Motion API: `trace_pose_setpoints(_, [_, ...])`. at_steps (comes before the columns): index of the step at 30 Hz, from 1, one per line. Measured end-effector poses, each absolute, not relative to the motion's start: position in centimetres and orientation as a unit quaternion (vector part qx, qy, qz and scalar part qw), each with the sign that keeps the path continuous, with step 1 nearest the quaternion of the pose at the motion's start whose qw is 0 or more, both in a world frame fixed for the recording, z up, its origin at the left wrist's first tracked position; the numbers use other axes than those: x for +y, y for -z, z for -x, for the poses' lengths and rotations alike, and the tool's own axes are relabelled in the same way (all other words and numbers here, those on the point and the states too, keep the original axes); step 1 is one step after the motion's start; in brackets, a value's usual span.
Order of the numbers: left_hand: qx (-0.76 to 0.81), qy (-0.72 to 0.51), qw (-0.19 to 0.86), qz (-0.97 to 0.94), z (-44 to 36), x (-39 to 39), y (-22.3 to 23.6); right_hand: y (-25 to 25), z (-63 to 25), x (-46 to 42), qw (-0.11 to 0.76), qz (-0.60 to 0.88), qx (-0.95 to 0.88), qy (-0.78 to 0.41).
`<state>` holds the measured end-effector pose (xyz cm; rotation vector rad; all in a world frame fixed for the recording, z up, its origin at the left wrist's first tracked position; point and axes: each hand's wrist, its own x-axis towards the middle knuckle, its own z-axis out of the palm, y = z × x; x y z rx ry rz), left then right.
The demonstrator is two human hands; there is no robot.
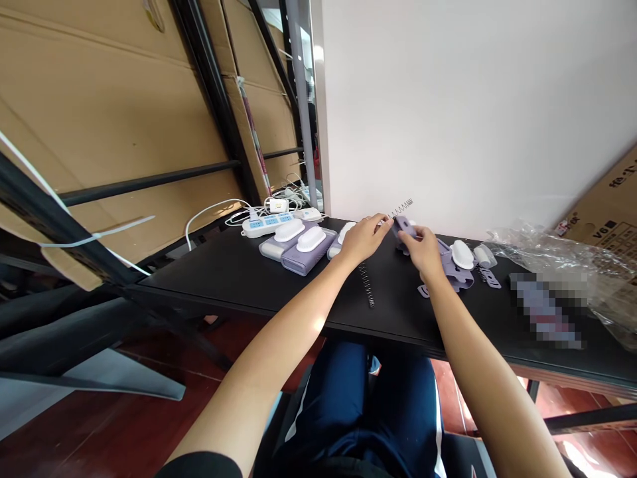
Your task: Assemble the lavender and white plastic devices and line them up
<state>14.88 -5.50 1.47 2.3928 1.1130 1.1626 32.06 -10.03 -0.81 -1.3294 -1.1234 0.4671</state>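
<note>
My left hand (pixel 365 238) is closed, its fingertips on a thin metal coil spring (pixel 401 208) that slants up to the right. My right hand (pixel 423 251) pinches a small purple plastic part (pixel 405 226) just beside the left fingertips. Below my left hand a second coil spring (pixel 367 285) lies on the black table (pixel 308 302). Purple plastic pieces (pixel 455 273) and a white oval-topped piece (pixel 462 255) lie right of my right hand. Another white-topped piece (pixel 346 231) is partly hidden behind my left hand.
Two purple boxy units with white oval tops (pixel 302 255) stand at the left, in front of a white power strip (pixel 269 224) with cables. Clear plastic wrap (pixel 552 259) covers the right end, by a cardboard box (pixel 604 199). A white wall (pixel 448 113) rises behind.
</note>
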Motion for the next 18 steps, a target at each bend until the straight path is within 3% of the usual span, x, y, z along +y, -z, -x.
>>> trace_pose_setpoints(5, [0.393, -0.35, 0.05, -0.849, -14.9, -5.7, -1.4, -1.2, -33.0, -11.1, 0.74, 0.46, -0.381, -0.309])
trace_pose_setpoints(18, [0.4, -0.341, 0.006, -0.851, -14.8, -5.4, -1.1, -1.3, -32.6, -11.4, 0.719, 0.448, -0.398, -0.354])
